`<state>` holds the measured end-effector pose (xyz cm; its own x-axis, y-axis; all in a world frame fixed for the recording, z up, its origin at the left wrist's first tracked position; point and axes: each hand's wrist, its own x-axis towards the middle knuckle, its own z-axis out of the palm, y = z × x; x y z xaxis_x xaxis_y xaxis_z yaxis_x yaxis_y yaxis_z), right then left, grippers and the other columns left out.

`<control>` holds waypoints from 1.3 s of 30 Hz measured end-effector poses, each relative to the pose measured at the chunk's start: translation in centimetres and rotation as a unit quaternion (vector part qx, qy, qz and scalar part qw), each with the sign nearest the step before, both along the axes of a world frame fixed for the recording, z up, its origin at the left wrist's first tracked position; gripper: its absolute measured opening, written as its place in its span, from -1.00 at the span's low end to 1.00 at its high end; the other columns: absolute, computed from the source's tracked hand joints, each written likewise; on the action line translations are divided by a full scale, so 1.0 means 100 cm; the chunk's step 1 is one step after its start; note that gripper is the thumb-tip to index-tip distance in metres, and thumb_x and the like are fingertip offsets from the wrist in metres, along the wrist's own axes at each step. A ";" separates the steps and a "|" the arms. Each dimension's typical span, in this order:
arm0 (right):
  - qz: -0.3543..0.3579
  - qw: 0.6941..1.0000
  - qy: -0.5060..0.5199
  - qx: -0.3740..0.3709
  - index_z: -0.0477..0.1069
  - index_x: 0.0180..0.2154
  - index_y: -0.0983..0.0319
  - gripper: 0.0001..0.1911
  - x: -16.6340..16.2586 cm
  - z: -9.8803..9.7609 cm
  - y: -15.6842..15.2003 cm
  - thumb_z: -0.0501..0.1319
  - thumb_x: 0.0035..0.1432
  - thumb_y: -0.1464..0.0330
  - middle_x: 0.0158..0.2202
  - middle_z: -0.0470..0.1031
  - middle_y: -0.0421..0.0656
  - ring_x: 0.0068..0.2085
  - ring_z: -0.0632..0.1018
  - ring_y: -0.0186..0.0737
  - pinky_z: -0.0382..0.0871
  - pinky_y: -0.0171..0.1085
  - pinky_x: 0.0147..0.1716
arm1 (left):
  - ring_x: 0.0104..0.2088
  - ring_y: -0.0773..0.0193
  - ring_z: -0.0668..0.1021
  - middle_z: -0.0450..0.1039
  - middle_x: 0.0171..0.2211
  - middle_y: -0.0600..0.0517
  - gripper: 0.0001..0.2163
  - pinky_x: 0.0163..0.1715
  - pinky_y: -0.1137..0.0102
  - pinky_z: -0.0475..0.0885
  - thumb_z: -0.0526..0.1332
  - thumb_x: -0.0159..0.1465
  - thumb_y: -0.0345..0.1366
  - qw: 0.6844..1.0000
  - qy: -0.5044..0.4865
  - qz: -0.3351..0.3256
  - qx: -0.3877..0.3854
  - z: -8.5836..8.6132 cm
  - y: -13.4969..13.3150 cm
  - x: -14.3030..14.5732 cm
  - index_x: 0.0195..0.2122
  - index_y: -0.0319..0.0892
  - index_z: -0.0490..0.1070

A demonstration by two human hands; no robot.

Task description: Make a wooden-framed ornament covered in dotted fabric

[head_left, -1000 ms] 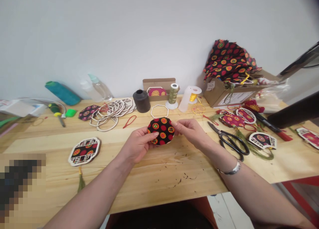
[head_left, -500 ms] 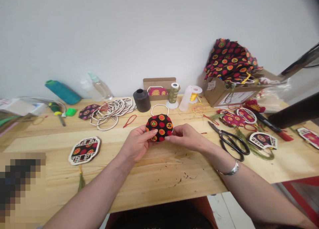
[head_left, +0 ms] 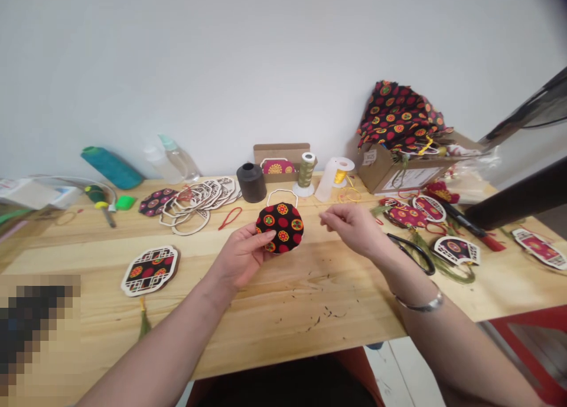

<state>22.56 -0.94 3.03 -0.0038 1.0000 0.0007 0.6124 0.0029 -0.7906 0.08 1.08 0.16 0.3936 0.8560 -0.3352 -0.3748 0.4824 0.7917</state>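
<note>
1. One screwdriver (head_left: 100, 201) with a green and yellow handle lies at the far left of the table (head_left: 212, 330), beside a teal thread cone (head_left: 111, 168) and a bright green block (head_left: 126, 202).
2. Nearer to the person, a lattice-framed ornament (head_left: 150, 270) lies flat, with its olive tassel (head_left: 144, 323) toward the table's front edge.
3. Behind it, wooden lattice frames (head_left: 208, 192) are spread in an overlapping pile, and a red cord loop (head_left: 230, 218) lies to their right.
4. The left hand (head_left: 243, 250) has its fingers clamped on the fabric-covered disc (head_left: 283, 227), the thumb pressing on its flowered face. This disc is held above the middle of the table, in front of the black thread cone (head_left: 251, 182) and a pale wooden outline frame (head_left: 283, 192).
5. To the right, the right hand (head_left: 352, 227) is near the disc, but apart from it. Its fingers are curled, with the tips together; whether something thin is between them, I cannot tell.
6. Beyond this hand, black-handled scissors (head_left: 416, 254) lie partly hidden by the forearm. Behind them, flowered cloth (head_left: 398, 114) is heaped on a cardboard box (head_left: 381, 169).
</note>
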 end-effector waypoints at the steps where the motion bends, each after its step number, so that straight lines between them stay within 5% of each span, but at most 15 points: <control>1: -0.012 0.998 -0.051 0.020 0.38 -0.55 0.22 -0.65 0.006 0.004 -0.003 0.10 0.17 0.16 -0.61 0.34 -0.21 -0.54 0.28 -0.32 0.13 -0.27 -0.46 | -0.27 0.12 0.67 0.65 -0.24 -0.11 -0.72 -0.26 0.30 0.57 0.45 -0.02 -0.41 1.000 -0.015 -0.006 -0.003 0.000 0.000 -0.001 -0.24 -0.27 0.58; 7: -0.106 0.976 -0.189 0.026 0.27 -0.61 0.18 -0.50 0.056 0.002 -0.047 -0.03 0.24 0.03 -0.63 0.35 -0.18 -0.53 0.40 -0.21 0.17 -0.26 -0.49 | -0.35 0.21 0.65 0.63 -0.37 0.01 -0.77 -0.22 0.28 0.55 0.47 -0.02 -0.39 0.993 -0.108 -0.037 0.003 -0.001 -0.001 -0.009 -0.31 -0.17 0.55; 10: -0.224 0.907 -0.355 -0.035 0.29 -0.65 0.16 -0.44 0.079 -0.016 -0.073 -0.01 0.17 -0.08 -0.65 0.39 -0.08 -0.52 0.45 -0.04 0.18 -0.19 -0.53 | -0.37 0.21 0.64 0.63 -0.38 0.01 -0.77 -0.25 0.30 0.54 0.48 -0.04 -0.38 0.992 -0.120 -0.044 -0.004 -0.001 -0.002 -0.011 -0.33 -0.16 0.54; 13: -0.169 0.893 -0.418 -0.007 0.47 -0.39 0.22 -0.62 0.091 -0.036 -0.092 0.10 0.14 0.06 -0.38 0.57 0.03 -0.27 0.57 0.11 0.38 -0.10 -0.33 | -0.40 0.24 0.64 0.63 -0.38 0.01 -0.75 -0.31 0.35 0.54 0.49 -0.05 -0.38 0.991 -0.125 -0.045 -0.008 -0.001 -0.002 -0.010 -0.32 -0.16 0.56; 18: -0.144 0.881 -0.450 -0.021 0.46 -0.07 0.42 -0.62 0.097 -0.054 -0.101 0.11 0.11 0.37 -0.16 0.58 0.15 -0.07 0.58 0.12 0.43 -0.06 -0.07 | -0.39 0.24 0.64 0.65 -0.35 -0.03 -0.73 -0.40 0.42 0.53 0.50 -0.06 -0.39 0.996 -0.091 -0.025 -0.010 -0.002 -0.001 -0.006 -0.30 -0.21 0.58; 22: -0.135 0.875 -0.461 -0.062 0.44 -0.04 0.44 -0.62 0.101 -0.051 -0.096 0.13 0.09 0.46 -0.13 0.57 0.17 -0.09 0.60 0.09 0.46 -0.11 -0.11 | -0.38 0.23 0.65 0.65 -0.33 -0.09 -0.80 -0.43 0.44 0.52 0.44 0.02 -0.43 1.000 -0.023 0.008 -0.019 -0.002 0.000 -0.001 -0.30 -0.26 0.58; 26: -0.125 0.874 -0.460 -0.093 0.49 -0.21 0.32 -0.77 0.103 -0.041 -0.099 0.15 0.06 0.47 -0.22 0.57 0.10 -0.21 0.62 0.04 0.46 -0.17 -0.28 | -0.41 0.25 0.64 0.65 -0.37 -0.08 -0.85 -0.42 0.44 0.50 0.42 0.03 -0.47 0.999 0.006 0.040 -0.033 -0.002 0.000 0.002 -0.34 -0.28 0.57; 29: -0.127 0.892 -0.425 -0.083 0.47 -0.29 0.27 -0.81 0.100 -0.033 -0.104 0.17 -0.01 0.47 -0.26 0.56 0.06 -0.27 0.61 0.02 0.42 -0.18 -0.35 | -0.42 0.25 0.64 0.65 -0.38 -0.09 -0.85 -0.42 0.44 0.50 0.42 0.03 -0.47 0.998 0.009 0.054 -0.037 -0.001 -0.001 0.003 -0.34 -0.29 0.56; 33: -0.085 0.972 -0.217 -0.029 0.39 -0.32 0.19 -0.85 0.081 -0.019 -0.096 0.20 0.06 0.27 -0.42 0.50 -0.10 -0.41 0.52 -0.12 0.37 -0.23 -0.42 | -0.35 0.18 0.66 0.65 -0.31 -0.16 -0.83 -0.36 0.40 0.54 0.39 0.05 -0.47 0.998 0.011 0.059 -0.032 -0.004 0.000 0.004 -0.30 -0.34 0.56; 36: -0.038 0.999 -0.004 0.003 0.29 -0.36 0.18 -0.66 0.056 -0.004 -0.074 0.24 0.08 0.05 -0.45 0.36 -0.19 -0.42 0.42 -0.23 0.33 -0.28 -0.44 | -0.28 0.11 0.67 0.64 -0.25 -0.23 -0.81 -0.31 0.35 0.56 0.36 0.08 -0.49 0.998 0.016 0.060 -0.033 -0.006 0.001 0.004 -0.25 -0.38 0.56; 39: 0.022 0.998 0.052 0.027 0.34 -0.22 0.21 -0.42 0.029 0.010 -0.044 0.22 0.02 -0.15 -0.39 0.32 -0.19 -0.37 0.38 -0.23 0.31 -0.26 -0.39 | -0.30 0.11 0.67 0.64 -0.25 -0.24 -0.82 -0.31 0.34 0.58 0.35 0.10 -0.50 0.997 0.015 0.061 -0.038 -0.007 0.002 0.003 -0.24 -0.38 0.56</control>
<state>25.49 -5.39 4.01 -0.0439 0.9974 0.0563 0.5258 0.0710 -0.8476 0.42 1.29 -0.55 0.2770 0.8688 -0.4103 -0.4104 0.4931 0.7671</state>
